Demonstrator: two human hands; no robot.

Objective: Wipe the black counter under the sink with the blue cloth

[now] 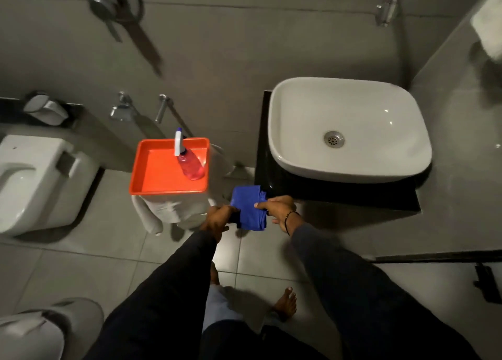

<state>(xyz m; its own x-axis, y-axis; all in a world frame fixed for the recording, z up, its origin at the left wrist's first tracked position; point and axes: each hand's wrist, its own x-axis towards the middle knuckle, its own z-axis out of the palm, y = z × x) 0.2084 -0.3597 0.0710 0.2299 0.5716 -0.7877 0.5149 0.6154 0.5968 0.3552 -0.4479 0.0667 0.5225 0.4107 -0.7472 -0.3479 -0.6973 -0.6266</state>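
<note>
The blue cloth (248, 206), folded into a thick pad, hangs in the air just left of the black counter's (339, 194) front-left corner. Both hands grip it: my left hand (217, 219) pinches its lower left edge, and my right hand (277, 206) holds its right side with fingers laid over the top. A white basin (347, 128) sits on the black counter and overhangs its front, so only the counter's left strip and front strip show. The cloth is beside the counter; I cannot tell whether they touch.
An orange tray (163, 169) with a pink spray bottle (190, 164) rests on a white stool left of the counter. A white toilet (35, 180) stands at far left, another white fixture (40, 329) at bottom left. Grey tiled floor lies below, with my bare foot (285, 302) on it.
</note>
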